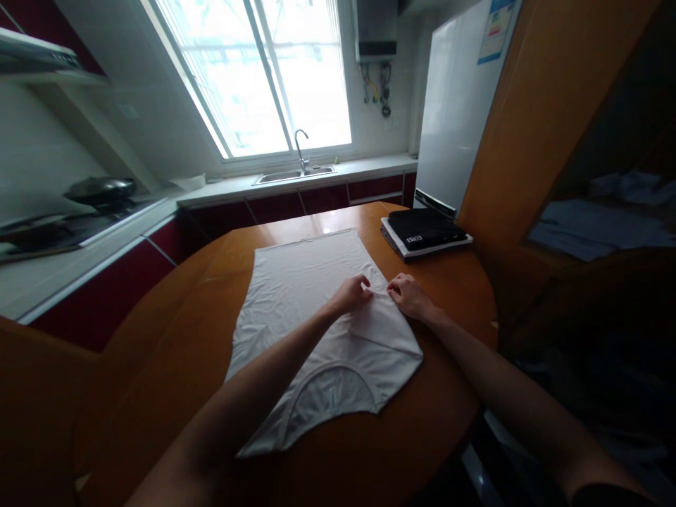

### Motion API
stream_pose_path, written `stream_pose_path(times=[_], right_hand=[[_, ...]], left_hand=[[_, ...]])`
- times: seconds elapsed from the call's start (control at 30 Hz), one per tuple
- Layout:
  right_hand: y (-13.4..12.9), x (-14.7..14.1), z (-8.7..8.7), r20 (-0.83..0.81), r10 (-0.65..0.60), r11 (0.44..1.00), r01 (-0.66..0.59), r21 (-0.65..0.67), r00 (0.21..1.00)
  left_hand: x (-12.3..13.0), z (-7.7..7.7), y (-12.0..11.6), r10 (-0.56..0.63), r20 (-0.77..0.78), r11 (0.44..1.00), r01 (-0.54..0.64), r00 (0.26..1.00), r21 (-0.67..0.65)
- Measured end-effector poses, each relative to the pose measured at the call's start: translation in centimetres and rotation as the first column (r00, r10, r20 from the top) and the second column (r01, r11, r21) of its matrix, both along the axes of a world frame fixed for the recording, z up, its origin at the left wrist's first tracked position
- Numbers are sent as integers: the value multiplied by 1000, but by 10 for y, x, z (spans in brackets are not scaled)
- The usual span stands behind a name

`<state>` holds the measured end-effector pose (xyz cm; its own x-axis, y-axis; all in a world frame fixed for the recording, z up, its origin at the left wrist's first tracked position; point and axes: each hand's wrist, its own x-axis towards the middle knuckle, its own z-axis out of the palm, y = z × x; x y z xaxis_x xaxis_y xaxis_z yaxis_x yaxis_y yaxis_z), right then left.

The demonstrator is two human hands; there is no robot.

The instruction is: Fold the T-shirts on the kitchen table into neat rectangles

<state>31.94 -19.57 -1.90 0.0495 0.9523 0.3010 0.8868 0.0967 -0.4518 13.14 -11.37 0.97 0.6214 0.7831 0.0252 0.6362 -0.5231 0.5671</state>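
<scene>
A white T-shirt (pixel 296 289) lies spread on the round wooden table (pixel 174 317), its neckline toward me and its hem at the far side. My left hand (pixel 353 292) is on the right half of the shirt, thumb and fingers apart, with no cloth visibly between them. At the shirt's right edge, my right hand (pixel 409 294) has its fingers pressed together on the cloth. Small creases run from there across the fabric. My left forearm hides part of the shirt's left shoulder.
Folded clothes, a black one (pixel 425 229) on top, are stacked at the table's back right. Behind stand a counter with a sink (pixel 293 174), a stove with a pan (pixel 100 189) at left, and a fridge (pixel 457 105) at right.
</scene>
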Motion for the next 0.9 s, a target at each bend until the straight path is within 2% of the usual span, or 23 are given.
stream_pose_path(times=[0.1,0.17,0.23,0.33,0.4,0.5,0.6,0.67,0.77,0.83,0.9], right_hand=[[0,-1,1,5,-7,1000,7,3,1000],[0,0,3,-9,-13,1000,13,19,1000],[-2,0,7,-25,-31,999,32,41,999],[-8,-5,12,0,-24,999,24,44,1000],[-17,-13,12,62,31,1000,-31,2,998],[-32,-24,4,160,113,986,-91,-141,981],[-42,-27,-6,199,145,960,-89,-264,969],[-43,-24,-7,202,144,952,-81,-294,969],[-41,-16,2,200,63,967,-10,-254,978],[-39,-14,11,199,-18,981,56,-185,980],[-38,-18,17,206,-42,989,70,-127,978]], left_hand=[[-3,4,-12,-2,-5,983,3,1000,183],[-5,4,-23,-100,-41,933,108,994,344],[-7,0,-31,-241,-131,865,274,962,419],[-12,-12,-37,-345,-267,832,425,900,356],[-14,-22,-37,-347,-319,843,443,882,305],[-16,-32,-35,-338,-340,857,436,878,275],[-14,-32,-33,-346,-349,864,440,871,242],[-14,-24,-31,-344,-345,881,427,873,203],[-29,3,-26,-280,-279,917,342,918,207],[-53,25,-21,-200,-211,930,253,957,266],[-87,44,-16,-115,-169,935,164,979,315]])
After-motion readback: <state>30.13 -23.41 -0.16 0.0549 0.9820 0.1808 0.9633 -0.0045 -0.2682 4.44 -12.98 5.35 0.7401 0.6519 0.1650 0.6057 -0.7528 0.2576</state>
